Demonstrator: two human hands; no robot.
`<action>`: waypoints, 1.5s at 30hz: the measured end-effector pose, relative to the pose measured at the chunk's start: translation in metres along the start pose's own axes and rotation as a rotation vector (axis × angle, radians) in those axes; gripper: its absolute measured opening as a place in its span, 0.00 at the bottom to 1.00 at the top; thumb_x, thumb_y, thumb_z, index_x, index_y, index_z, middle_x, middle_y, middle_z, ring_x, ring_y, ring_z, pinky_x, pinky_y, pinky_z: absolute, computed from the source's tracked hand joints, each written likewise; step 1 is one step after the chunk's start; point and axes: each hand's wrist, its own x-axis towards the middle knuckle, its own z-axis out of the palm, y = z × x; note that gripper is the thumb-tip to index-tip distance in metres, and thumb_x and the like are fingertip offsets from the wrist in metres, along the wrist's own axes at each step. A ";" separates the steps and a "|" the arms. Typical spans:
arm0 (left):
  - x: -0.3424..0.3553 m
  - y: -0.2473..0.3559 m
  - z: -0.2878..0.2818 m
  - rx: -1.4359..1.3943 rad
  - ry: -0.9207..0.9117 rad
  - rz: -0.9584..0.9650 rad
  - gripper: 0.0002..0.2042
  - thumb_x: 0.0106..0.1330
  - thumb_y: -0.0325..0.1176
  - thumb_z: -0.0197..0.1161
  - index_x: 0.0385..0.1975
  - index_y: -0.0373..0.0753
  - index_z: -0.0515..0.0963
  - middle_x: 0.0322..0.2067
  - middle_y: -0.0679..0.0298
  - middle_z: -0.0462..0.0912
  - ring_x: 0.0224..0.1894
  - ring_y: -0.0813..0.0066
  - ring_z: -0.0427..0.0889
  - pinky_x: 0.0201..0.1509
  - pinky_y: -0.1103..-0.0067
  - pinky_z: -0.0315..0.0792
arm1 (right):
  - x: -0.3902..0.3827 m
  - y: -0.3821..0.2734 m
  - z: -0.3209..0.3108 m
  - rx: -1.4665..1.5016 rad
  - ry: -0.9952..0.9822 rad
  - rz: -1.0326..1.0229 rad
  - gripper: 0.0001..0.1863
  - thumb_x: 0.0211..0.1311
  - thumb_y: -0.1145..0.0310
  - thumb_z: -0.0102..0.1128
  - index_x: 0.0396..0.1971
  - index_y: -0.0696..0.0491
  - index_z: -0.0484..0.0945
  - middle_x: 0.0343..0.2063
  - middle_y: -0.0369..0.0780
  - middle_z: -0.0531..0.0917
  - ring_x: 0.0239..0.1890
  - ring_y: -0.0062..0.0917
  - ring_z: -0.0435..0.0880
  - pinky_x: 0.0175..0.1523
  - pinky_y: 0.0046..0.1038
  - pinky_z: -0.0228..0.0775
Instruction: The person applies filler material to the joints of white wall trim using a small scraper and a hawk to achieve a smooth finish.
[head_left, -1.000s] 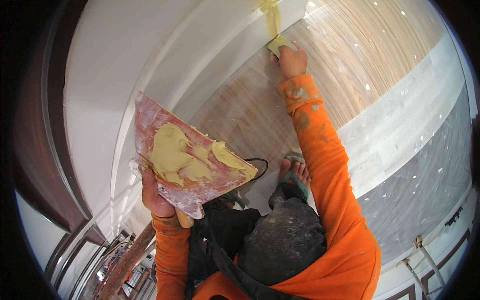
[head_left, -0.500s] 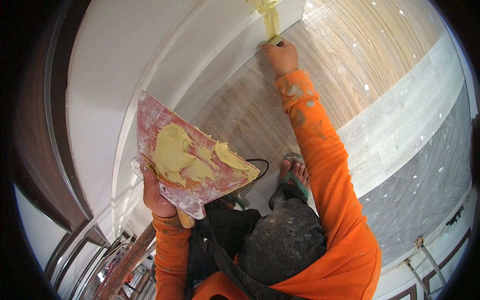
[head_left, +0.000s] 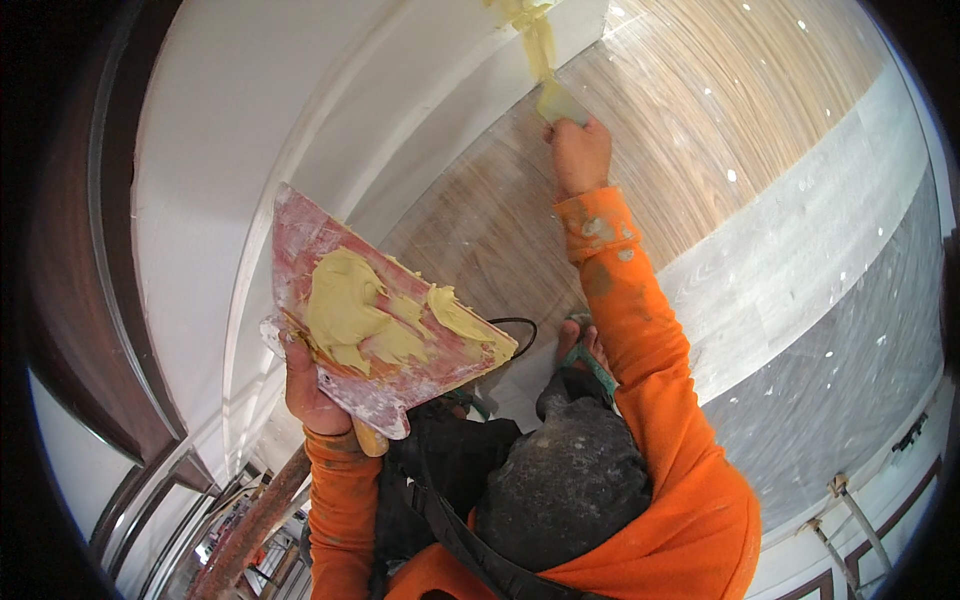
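Note:
My left hand (head_left: pixel 312 392) grips a reddish board (head_left: pixel 300 235) from its near left side, with the fingers mostly hidden under it. Thick yellow filler (head_left: pixel 343 305) lies spread over the board's top. A wooden handle (head_left: pixel 371 437) sticks out at the board's near edge, by my wrist. My right hand (head_left: pixel 582 155) is closed around a putty knife (head_left: pixel 563 104), its blade smeared yellow. The blade sits at the foot of the white wall base, just below a yellow filler strip (head_left: pixel 538 45). Whether the blade touches the wall, I cannot tell.
The white moulded wall (head_left: pixel 400 135) curves along the left. Wood-look flooring (head_left: pixel 690 130) with white specks spreads to the right, next to paler planks (head_left: pixel 800 250). My sandalled foot (head_left: pixel 590 352) is below my right arm. A metal stand (head_left: pixel 865 525) is at lower right.
My right hand has drawn back from the wall toward me, bringing the putty knife's blade into fuller view. The left hand and the board have barely moved.

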 end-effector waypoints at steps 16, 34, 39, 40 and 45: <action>0.000 -0.002 0.001 0.019 0.031 0.001 0.25 0.68 0.47 0.39 0.58 0.35 0.58 0.55 0.55 0.66 0.55 0.60 0.68 0.59 0.66 0.62 | 0.028 -0.016 -0.001 0.439 -0.021 0.226 0.10 0.51 0.78 0.46 0.33 0.67 0.67 0.29 0.46 0.76 0.27 0.27 0.76 0.30 0.25 0.69; 0.002 -0.003 -0.001 0.012 0.027 -0.004 0.25 0.68 0.47 0.39 0.58 0.35 0.57 0.56 0.54 0.65 0.56 0.60 0.67 0.59 0.66 0.62 | 0.044 0.014 0.026 0.134 0.005 0.003 0.19 0.43 0.73 0.49 0.37 0.59 0.79 0.19 0.42 0.80 0.21 0.22 0.76 0.28 0.23 0.66; 0.003 -0.001 0.001 -0.007 -0.065 -0.034 0.25 0.68 0.46 0.40 0.58 0.35 0.58 0.55 0.55 0.66 0.55 0.61 0.68 0.59 0.66 0.62 | 0.029 -0.010 0.026 0.040 -0.029 0.035 0.19 0.42 0.73 0.51 0.38 0.61 0.79 0.18 0.38 0.78 0.21 0.20 0.74 0.27 0.21 0.64; 0.002 -0.001 0.001 -0.008 -0.062 -0.039 0.25 0.68 0.46 0.40 0.58 0.35 0.58 0.55 0.55 0.66 0.55 0.61 0.68 0.58 0.66 0.62 | 0.030 -0.010 0.026 0.053 -0.031 0.023 0.19 0.42 0.73 0.52 0.37 0.62 0.79 0.17 0.36 0.77 0.20 0.18 0.72 0.26 0.20 0.63; 0.001 0.000 0.003 -0.023 -0.024 -0.043 0.24 0.68 0.47 0.39 0.58 0.36 0.59 0.55 0.55 0.66 0.54 0.61 0.68 0.58 0.66 0.63 | 0.033 -0.011 0.029 -0.014 -0.045 0.052 0.18 0.42 0.73 0.50 0.36 0.63 0.78 0.19 0.42 0.79 0.22 0.23 0.75 0.29 0.24 0.66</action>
